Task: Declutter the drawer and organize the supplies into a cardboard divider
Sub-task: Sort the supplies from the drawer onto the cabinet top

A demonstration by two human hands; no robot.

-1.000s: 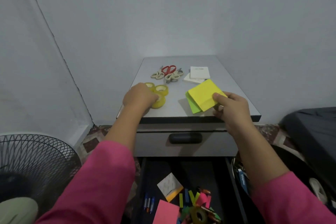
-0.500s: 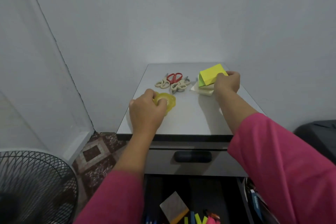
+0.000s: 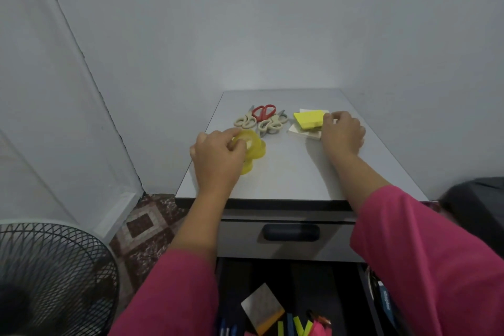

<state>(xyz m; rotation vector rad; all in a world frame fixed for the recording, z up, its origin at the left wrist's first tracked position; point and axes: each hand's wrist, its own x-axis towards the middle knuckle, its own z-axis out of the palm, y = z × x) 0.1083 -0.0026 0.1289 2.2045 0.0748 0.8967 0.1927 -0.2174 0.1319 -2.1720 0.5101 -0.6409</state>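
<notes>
- The bench (image 3: 294, 172) is a grey cabinet top with a dark front edge, set against a pale wall.
- Yellow tape rolls (image 3: 252, 148) sit in a cluster at about 9 o'clock on the top, with the left hand (image 3: 218, 155) resting on them.
- Three pairs of scissors (image 3: 261, 118) lie touching one another toward 11 o'clock: one red-handled, two cream-handled.
- A stack of note pads (image 3: 308, 123) lies toward 1 o'clock, a yellow pad on top of white ones; the right hand (image 3: 342, 132) touches its right edge.
- The near half of the top, toward 6 o'clock, shows only bare grey surface.
</notes>
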